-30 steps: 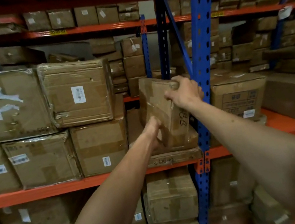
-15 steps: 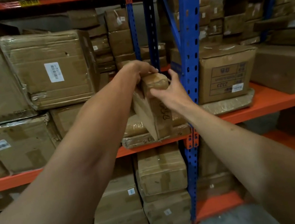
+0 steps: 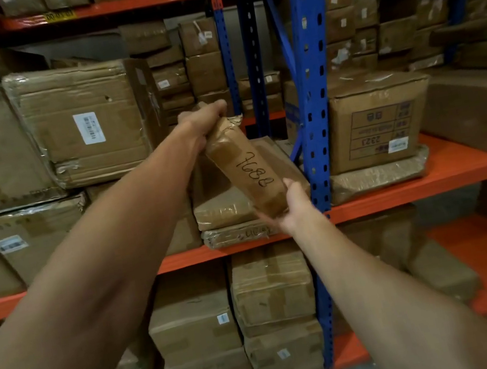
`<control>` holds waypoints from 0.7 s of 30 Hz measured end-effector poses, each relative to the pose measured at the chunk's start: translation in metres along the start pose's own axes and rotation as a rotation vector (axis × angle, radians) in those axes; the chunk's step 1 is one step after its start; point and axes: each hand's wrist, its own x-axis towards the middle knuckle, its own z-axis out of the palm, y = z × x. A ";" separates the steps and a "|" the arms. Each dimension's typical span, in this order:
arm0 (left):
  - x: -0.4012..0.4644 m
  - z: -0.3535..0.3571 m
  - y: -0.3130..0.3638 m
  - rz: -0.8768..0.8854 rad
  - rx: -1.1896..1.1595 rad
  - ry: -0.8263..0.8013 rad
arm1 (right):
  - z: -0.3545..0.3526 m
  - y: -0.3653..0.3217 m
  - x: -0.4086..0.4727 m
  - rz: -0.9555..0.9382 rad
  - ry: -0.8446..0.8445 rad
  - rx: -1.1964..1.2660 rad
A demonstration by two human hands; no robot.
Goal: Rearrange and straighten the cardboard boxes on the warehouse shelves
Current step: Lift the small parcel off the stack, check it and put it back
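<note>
Two hands on one slim taped box, tilted in front of the orange shelf (image 3: 449, 180).

Large labelled carton (image 3: 85, 124) on the shelf to the left; printed carton (image 3: 378, 124) right of the blue upright (image 3: 313, 81). Slim taped box (image 3: 245, 167) marked in pen, leaning above two flat parcels (image 3: 227, 210). Left hand (image 3: 203, 123) curled over the top end; right hand (image 3: 296, 204) cupping and gripping the bottom end.

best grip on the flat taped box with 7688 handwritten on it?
Take the flat brown taped cardboard box by its two short ends. It stands on edge, tilted, narrow face outward: left hand grips over the top end, right hand cups the lower end from below.
</note>
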 end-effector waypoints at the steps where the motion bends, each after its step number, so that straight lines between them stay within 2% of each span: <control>1: 0.001 -0.008 -0.002 -0.017 -0.051 -0.018 | 0.007 -0.009 0.003 -0.064 0.023 -0.017; 4: 0.001 -0.025 -0.007 -0.076 -0.073 -0.085 | 0.026 -0.037 0.002 -0.232 0.094 -0.094; 8: 0.006 -0.027 -0.034 -0.070 0.125 -0.088 | 0.034 -0.050 0.012 -0.431 0.195 -0.227; 12: 0.016 -0.025 -0.072 -0.110 0.050 -0.058 | 0.035 -0.033 0.040 -0.450 0.232 -0.216; 14: 0.018 -0.029 -0.086 -0.110 0.047 -0.101 | 0.032 -0.023 0.054 -0.443 0.245 -0.241; 18: 0.017 -0.041 -0.112 0.052 0.314 -0.307 | 0.023 -0.005 0.069 -0.408 0.199 -0.343; 19: 0.019 -0.043 -0.120 0.111 0.411 -0.317 | 0.020 -0.002 0.073 -0.397 0.170 -0.410; 21: 0.028 -0.047 -0.136 0.277 0.762 -0.226 | 0.013 0.000 0.079 -0.372 0.111 -0.609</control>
